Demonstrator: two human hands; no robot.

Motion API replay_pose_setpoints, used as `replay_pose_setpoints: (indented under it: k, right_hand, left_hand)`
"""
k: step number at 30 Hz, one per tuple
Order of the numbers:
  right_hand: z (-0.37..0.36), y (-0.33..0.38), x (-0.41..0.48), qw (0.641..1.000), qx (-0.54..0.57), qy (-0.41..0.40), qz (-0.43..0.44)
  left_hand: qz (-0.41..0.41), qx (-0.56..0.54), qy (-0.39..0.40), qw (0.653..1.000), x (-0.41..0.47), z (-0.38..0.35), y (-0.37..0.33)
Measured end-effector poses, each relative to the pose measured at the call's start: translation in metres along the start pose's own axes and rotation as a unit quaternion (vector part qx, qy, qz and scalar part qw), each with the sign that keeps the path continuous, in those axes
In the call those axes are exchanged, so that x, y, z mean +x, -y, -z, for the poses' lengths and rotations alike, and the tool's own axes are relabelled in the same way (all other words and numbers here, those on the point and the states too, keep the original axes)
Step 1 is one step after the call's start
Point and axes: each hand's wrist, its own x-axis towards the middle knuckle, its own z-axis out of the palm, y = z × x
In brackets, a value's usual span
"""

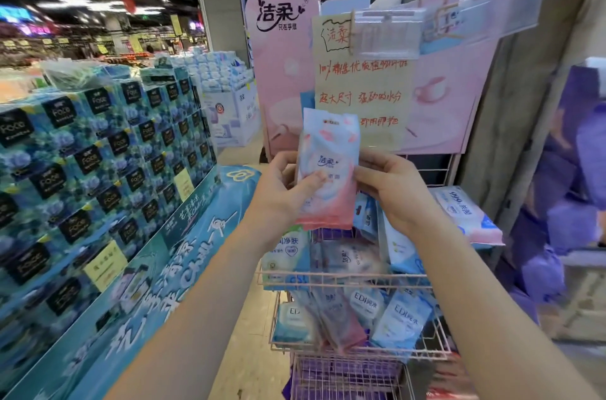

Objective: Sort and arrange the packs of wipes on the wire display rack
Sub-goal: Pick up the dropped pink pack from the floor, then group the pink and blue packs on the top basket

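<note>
I hold a pink and white pack of wipes (328, 150) upright in front of me, above the pink wire display rack (344, 275). My left hand (282, 190) grips its left edge, thumb across the front. My right hand (396, 186) grips the right edge. The rack's upper basket holds several packs, among them a green and white one (288, 249) and blue ones (403, 252). Its lower basket (436, 350) holds blue EDI packs (401, 317) and a pink pack (341, 324). A white and blue pack (465, 212) lies at the rack's right side.
A tall stack of blue tissue boxes (98, 170) on a blue printed base stands at the left. Behind the rack rises a pink brand board (282, 71) with a handwritten yellow sign (360, 94). Purple packages (574, 186) fill the right. Bare floor (255, 350) lies between stack and rack.
</note>
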Motion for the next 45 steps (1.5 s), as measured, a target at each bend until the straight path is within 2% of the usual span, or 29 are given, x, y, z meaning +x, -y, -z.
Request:
replay_pose_setpoints:
  k: [3, 4, 6, 7, 9, 11, 13, 18, 21, 23, 26, 32, 35, 40, 42, 45]
  right_hand:
    - [-0.001, -0.006, -0.004, 1.000, 0.000, -0.017, -0.019]
    - [-0.001, -0.011, -0.004, 0.998, -0.044, -0.028, -0.024]
    - [-0.003, -0.020, -0.002, 0.973, -0.230, -0.013, -0.027]
    - [-0.005, -0.024, -0.001, 0.940, -0.337, 0.027, -0.038]
    - [-0.013, -0.031, 0.000, 0.846, -0.515, 0.121, -0.072]
    - [-0.020, -0.037, -0.001, 0.777, -0.601, 0.168, -0.087]
    - [-0.023, -0.042, -0.002, 0.743, -0.630, 0.197, -0.111]
    - [-0.023, -0.040, -0.001, 0.691, -0.652, 0.261, -0.168]
    - [-0.025, -0.043, -0.003, 0.633, -0.694, 0.305, -0.159]
    - [-0.028, -0.047, -0.005, 0.612, -0.709, 0.317, -0.150]
    - [-0.033, -0.049, -0.006, 0.609, -0.709, 0.320, -0.152]
    - [-0.033, -0.046, -0.007, 0.629, -0.706, 0.291, -0.146]
    - [-0.027, -0.041, -0.007, 0.678, -0.660, 0.282, -0.160]
    - [-0.019, -0.039, -0.005, 0.722, -0.617, 0.273, -0.156]
    - [-0.013, -0.038, -0.004, 0.750, -0.587, 0.261, -0.158]
    - [-0.002, -0.027, -0.003, 0.790, -0.550, 0.246, -0.115]
  left_hand:
    - [0.000, -0.023, -0.038, 0.999, 0.000, 0.003, 0.004]
    - [-0.004, -0.036, -0.045, 0.998, 0.002, 0.007, 0.004]
    - [-0.006, -0.065, -0.047, 0.997, 0.005, 0.014, 0.004]
    - [-0.007, -0.072, -0.047, 0.996, 0.007, 0.015, 0.004]
    - [-0.009, -0.064, -0.047, 0.997, 0.008, 0.016, 0.005]
    - [-0.002, -0.054, -0.042, 0.998, 0.009, 0.014, 0.008]
    - [0.008, -0.054, -0.039, 0.998, 0.009, 0.014, 0.010]
    - [0.005, -0.057, -0.037, 0.998, 0.009, 0.017, 0.011]
    - [0.004, -0.073, -0.036, 0.997, 0.011, 0.019, 0.013]
    - [0.003, -0.077, -0.035, 0.996, 0.013, 0.022, 0.013]
    - [-0.001, -0.078, -0.031, 0.996, 0.015, 0.023, 0.012]
    - [-0.012, -0.070, -0.027, 0.997, 0.020, 0.022, 0.007]
    - [-0.013, -0.079, -0.028, 0.996, 0.022, 0.025, 0.008]
    - [-0.012, -0.093, -0.019, 0.995, 0.024, 0.026, 0.007]
    - [-0.012, -0.093, -0.016, 0.995, 0.025, 0.026, 0.007]
    - [-0.009, -0.093, -0.017, 0.995, 0.027, 0.027, 0.007]
